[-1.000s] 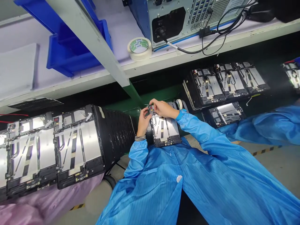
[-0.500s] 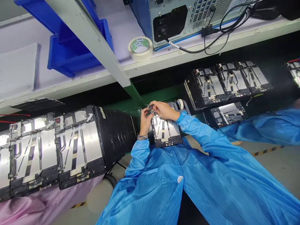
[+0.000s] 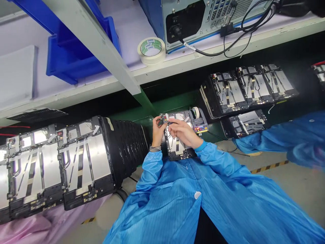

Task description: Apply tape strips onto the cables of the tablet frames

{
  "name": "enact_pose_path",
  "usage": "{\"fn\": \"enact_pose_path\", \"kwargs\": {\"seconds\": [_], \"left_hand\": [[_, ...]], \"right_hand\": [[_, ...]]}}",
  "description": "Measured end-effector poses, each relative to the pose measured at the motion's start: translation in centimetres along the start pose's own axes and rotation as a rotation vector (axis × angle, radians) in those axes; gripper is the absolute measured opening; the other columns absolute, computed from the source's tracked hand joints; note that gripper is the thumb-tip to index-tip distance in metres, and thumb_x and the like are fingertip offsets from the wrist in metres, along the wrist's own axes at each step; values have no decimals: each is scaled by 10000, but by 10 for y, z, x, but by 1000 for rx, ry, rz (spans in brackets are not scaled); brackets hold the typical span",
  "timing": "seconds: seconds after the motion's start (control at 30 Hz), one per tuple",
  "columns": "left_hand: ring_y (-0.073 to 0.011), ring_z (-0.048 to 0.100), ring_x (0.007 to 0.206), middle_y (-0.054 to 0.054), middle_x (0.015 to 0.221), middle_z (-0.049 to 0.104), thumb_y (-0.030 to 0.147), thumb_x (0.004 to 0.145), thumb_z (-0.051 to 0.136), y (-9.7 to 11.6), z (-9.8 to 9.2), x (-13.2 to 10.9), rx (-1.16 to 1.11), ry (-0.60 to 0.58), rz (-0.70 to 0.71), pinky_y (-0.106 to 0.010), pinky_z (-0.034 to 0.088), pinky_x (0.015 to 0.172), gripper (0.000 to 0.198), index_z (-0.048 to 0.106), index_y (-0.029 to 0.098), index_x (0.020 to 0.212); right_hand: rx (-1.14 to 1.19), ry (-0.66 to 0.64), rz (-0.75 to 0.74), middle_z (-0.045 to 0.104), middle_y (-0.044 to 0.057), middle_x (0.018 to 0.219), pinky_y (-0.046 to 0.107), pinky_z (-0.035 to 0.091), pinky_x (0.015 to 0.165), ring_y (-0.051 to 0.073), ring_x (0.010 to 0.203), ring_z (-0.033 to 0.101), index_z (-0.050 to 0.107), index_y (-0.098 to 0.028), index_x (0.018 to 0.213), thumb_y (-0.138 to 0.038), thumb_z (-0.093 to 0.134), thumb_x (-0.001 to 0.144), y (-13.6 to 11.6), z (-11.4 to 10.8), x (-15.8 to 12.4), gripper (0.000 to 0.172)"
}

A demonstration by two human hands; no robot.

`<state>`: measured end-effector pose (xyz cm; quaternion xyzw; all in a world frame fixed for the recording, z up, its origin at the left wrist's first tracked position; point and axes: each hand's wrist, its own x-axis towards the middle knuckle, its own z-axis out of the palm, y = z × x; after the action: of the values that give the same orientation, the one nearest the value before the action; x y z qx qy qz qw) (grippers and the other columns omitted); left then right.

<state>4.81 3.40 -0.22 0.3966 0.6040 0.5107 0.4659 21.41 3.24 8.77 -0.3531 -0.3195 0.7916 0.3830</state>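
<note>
The wearer's blue coat [image 3: 162, 206] is filling the near side, and an opened tablet [image 3: 175, 145] is lying just beyond it at the front of the green counter [image 3: 175, 103]. The left hand [image 3: 157, 131] is gripping the tablet's top left corner, thumb and forefinger clamping on it. The right hand [image 3: 185, 133] is reaching over the tablet's middle, its fingers curling close together; whether they are pinching anything, I cannot tell. Tablet stacks [image 3: 87, 159] are standing to the left, and a tape dispenser [image 3: 200, 123] is sitting just right of the tablet. A co-worker's blue sleeve [image 3: 274, 134] is stretching toward more tablets [image 3: 228, 93] farther right. Beyond, a white shelf [image 3: 177, 66] is carrying a blue bin [image 3: 81, 64], a tape roll [image 3: 151, 57] and a computer [image 3: 189, 22].
</note>
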Motion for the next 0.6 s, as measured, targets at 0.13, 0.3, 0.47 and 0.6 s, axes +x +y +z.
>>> {"fn": "enact_pose_path", "kwargs": {"seconds": [0.13, 0.3, 0.47, 0.6], "left_hand": [[-235, 486, 1472, -69, 1512, 530, 258, 863, 693, 5, -1, -1, 50, -4, 20, -378, 434, 1172, 553, 477, 311, 1369], [-253, 442, 1513, -64, 1586, 466, 246, 854, 693, 8, -1, -1, 64, -22, 55, -398, 422, 1188, 588, 481, 322, 1397], [-267, 388, 1558, -59, 1654, 404, 218, 853, 659, 10, -2, 2, 114, -48, 95, -425, 418, 1191, 445, 578, 301, 1282], [-294, 368, 1572, -56, 1688, 380, 219, 885, 644, 16, -6, 1, 222, -97, 126, -466, 375, 1223, 254, 658, 276, 1133]], "right_hand": [[320, 61, 92, 731, 30, 882, 288, 441, 606, 148, 660, 575, 642, -194, 1214, -250, 745, 799, 25, 7, -7, 430], [457, 87, 136, 729, 38, 879, 293, 466, 625, 165, 694, 591, 659, -186, 1196, -258, 689, 836, 32, 6, -1, 368], [485, 128, 178, 719, 55, 877, 306, 474, 632, 162, 670, 565, 696, -172, 1087, -342, 644, 913, 28, 3, 4, 249], [479, 163, 187, 710, 63, 855, 317, 476, 623, 170, 657, 547, 690, -176, 1016, -398, 625, 933, 26, 5, 7, 246]]}}
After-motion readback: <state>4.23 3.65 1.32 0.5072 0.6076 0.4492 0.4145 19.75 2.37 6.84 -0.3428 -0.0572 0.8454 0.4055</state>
